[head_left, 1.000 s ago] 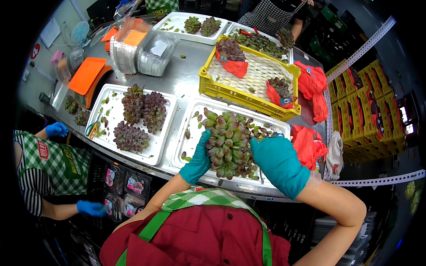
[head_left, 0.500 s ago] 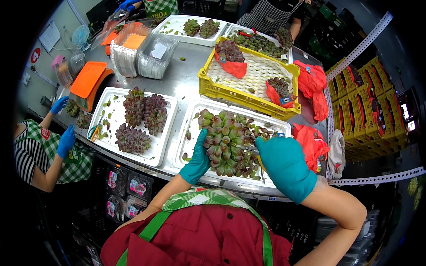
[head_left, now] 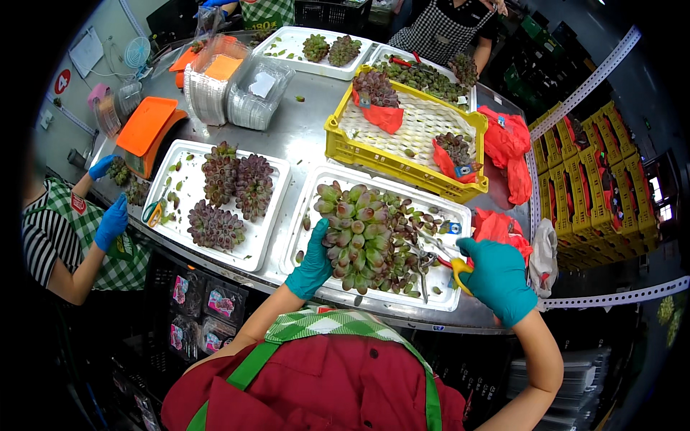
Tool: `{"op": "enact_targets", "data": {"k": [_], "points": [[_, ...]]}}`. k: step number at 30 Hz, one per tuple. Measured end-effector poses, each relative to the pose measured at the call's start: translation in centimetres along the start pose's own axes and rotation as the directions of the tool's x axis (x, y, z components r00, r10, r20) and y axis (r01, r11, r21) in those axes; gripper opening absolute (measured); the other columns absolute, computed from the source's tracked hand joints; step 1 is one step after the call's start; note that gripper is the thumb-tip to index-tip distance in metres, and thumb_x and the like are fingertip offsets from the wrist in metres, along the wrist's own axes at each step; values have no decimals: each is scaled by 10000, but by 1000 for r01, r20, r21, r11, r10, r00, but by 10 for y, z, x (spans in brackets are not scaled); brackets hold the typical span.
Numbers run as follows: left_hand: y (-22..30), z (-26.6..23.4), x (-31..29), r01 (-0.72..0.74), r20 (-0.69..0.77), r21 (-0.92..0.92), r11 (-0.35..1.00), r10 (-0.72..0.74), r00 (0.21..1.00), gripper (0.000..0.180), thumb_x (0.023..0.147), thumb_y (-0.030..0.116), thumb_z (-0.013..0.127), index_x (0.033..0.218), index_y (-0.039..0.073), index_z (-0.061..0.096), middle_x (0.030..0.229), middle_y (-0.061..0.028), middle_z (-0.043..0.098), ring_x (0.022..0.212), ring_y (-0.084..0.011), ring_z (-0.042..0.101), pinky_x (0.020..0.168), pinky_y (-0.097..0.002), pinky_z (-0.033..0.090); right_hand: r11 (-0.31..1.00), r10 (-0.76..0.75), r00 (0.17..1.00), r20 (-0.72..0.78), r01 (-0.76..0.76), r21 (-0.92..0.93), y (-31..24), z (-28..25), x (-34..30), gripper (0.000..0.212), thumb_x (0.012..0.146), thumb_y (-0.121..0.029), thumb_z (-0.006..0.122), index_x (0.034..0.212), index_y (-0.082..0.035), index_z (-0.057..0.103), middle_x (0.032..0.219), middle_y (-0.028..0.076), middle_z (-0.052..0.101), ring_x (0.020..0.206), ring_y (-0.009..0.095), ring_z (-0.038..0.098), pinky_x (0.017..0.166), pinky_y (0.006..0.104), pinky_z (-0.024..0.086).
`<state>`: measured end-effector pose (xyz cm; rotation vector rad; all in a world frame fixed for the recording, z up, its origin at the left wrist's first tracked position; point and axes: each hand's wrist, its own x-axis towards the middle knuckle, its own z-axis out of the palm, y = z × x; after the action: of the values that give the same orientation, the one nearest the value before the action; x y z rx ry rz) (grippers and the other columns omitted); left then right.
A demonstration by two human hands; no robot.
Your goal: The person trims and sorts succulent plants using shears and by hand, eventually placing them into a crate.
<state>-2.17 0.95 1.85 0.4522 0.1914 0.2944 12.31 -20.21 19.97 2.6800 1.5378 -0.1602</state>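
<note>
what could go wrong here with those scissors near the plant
The yellow-handled scissors in the right hand might nick leaves on the succulent cluster. With the left hand at just one side, the cluster could tip and crush loose leaves in the white tray.

Teal gloves (head_left: 501, 280); yellow handles on the scissors (head_left: 461, 273); purple-tipped green succulent (head_left: 357, 237); white tray (head_left: 443, 296); yellow crate (head_left: 392, 171); green-and-white checked apron (head_left: 343, 327); maroon shirt (head_left: 309, 381); silvery table (head_left: 305, 118).

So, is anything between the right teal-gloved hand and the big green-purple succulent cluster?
Yes: yellow-handled metal scissors, held in the right hand, extend toward the succulent cluster; small loose purplish leaves lie scattered around the blades.
</note>
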Motion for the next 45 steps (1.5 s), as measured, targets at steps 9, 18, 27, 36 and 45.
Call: {"op": "enact_targets", "data": {"k": [9,18,27,36,45], "points": [[1,-2,-7,38,-6,96,995,-38,999,647,820,486,474,1295,74,323,1229,-112,457,1084,-236,493,917,-378,423,970,-6,979,201,-43,238,-40,-25,5,385,712,-287,632,1069,-149,586,756,106,610,657,271,589,549,377,447],[2,-8,-8,120,-22,131,984,-118,993,630,791,426,557,1265,65,353,1163,-82,501,1035,-191,526,868,-328,460,985,-87,980,181,57,165,-42,-33,14,355,726,-296,620,1036,-123,601,743,120,611,634,287,587,538,391,450],[-2,-11,-5,114,-38,98,989,-110,993,585,761,330,602,1228,52,385,1122,-74,518,987,-170,545,840,-315,476,995,-74,940,334,49,83,-44,-36,31,350,737,-307,601,1035,-123,612,814,86,646,679,269,612,596,364,477],[-9,-10,-7,104,-62,198,975,-94,994,646,804,472,527,1269,56,356,1006,-26,563,772,-56,552,603,-182,472,997,-68,960,271,53,64,-50,-28,30,354,735,-319,600,1031,-123,611,752,101,635,628,283,598,551,379,461],[-11,-10,-6,146,-109,146,978,-130,985,598,818,428,515,1262,57,361,917,1,567,667,-17,523,509,-143,433,995,-82,959,271,63,77,-44,-14,32,339,731,-319,606,1022,-146,617,753,103,631,631,288,597,557,382,466]]}}
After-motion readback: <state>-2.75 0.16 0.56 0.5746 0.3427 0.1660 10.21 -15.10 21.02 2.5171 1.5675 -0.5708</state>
